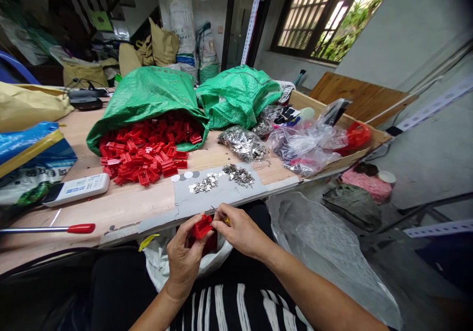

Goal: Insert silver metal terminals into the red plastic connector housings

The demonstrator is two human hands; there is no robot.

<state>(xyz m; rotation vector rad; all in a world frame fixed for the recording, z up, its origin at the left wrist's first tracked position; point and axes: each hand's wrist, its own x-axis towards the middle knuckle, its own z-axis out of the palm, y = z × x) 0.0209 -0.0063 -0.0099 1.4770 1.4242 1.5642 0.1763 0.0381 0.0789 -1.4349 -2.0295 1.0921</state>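
The left hand (185,252) has its fingers clamped on a red plastic piece (201,227) above a white bag (157,263), near the bench (133,204). The right hand (242,230) pinches a yellow-handled pointed tool (227,220) beside it.

A small, bright red, hard-looking, box-like piece with raised walls and a recess (202,226) sits gripped in the left hand (184,254), the thumb at its near side and the fingers behind. It is held tilted, above the mouth of a white sack (157,262) and just short of the near edge of the pale wooden surface (136,205). The fingertips of the right hand (242,230) meet its right side. That hand also holds a thin, dark, pointed tool with a yellow handle (219,212), its tip slanting up and leftward, above the red piece; the handle is mostly hidden by fingers.
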